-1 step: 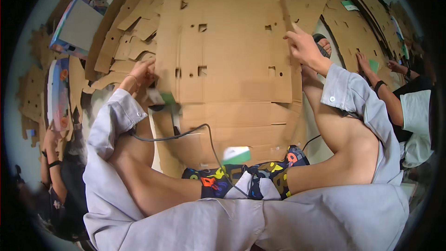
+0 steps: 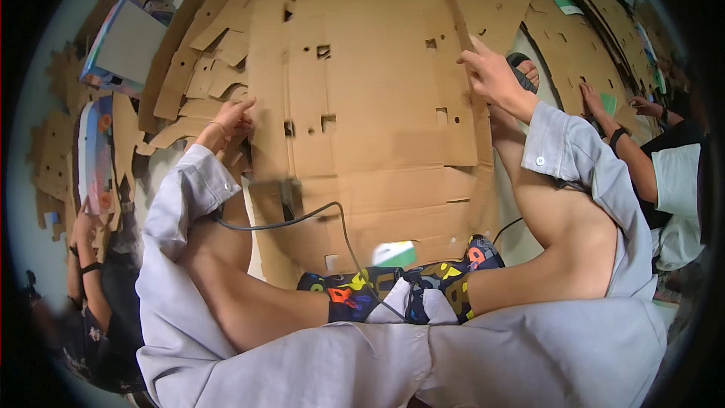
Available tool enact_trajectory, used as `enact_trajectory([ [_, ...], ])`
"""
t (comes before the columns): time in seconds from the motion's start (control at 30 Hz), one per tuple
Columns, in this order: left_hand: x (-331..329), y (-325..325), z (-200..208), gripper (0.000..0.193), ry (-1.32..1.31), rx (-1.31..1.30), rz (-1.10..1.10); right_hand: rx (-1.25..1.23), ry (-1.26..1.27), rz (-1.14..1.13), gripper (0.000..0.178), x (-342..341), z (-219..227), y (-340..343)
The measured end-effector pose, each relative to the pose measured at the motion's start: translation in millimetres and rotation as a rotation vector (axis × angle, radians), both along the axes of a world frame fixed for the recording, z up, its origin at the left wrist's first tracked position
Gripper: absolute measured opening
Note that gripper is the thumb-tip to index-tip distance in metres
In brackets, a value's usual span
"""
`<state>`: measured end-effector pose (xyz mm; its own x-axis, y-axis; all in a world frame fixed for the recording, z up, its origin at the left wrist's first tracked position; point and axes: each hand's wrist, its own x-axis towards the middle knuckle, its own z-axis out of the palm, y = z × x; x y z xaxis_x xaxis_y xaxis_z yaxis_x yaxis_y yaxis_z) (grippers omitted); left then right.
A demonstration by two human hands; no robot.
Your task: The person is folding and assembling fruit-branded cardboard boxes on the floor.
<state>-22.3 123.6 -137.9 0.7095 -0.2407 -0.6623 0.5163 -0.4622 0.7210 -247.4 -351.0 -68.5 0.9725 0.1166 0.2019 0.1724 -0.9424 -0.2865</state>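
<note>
Though left hand point(image 2: 229, 121) and right hand point(image 2: 498, 81) half-curl partly hidden fingers point(image 2: 477, 65) at the cardboard sheet point(image 2: 385, 83), I cannot tell their grip.

The pale floor point(image 2: 519, 251) carries overlapping sheets of brown cardboard point(image 2: 385, 106) (several pierced or notched).

The person wears a loose shirt point(image 2: 302, 366) in pale grey with a faint lilac cast, its 2 long sleeves creased and wide. The right cuff point(image 2: 555, 143) carries 1 round white button point(image 2: 540, 161). The left hand point(image 2: 231, 116) and right hand point(image 2: 492, 75) are bare, with 1 thin band point(image 2: 217, 128) around the left wrist. Dark patterned shorts point(image 2: 349, 293) show red-orange, yellow, green and grey shapes. 1 slim black cable point(image 2: 341, 219) loops across the lap. The right foot wears a black sandal point(image 2: 516, 60).
</note>
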Motion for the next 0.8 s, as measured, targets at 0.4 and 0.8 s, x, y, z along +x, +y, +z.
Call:
enact_trajectory([
  [0.4,-20,-18,25,0.040,0.054,-0.299,-0.126,1.106,0.293,-0.481,0.041,-2,-23,-4],
  [0.8,-104,-131,29,0.093,-0.031,0.050,-0.378,0.744,1.030,-0.253,0.062,8,-48,16],
])
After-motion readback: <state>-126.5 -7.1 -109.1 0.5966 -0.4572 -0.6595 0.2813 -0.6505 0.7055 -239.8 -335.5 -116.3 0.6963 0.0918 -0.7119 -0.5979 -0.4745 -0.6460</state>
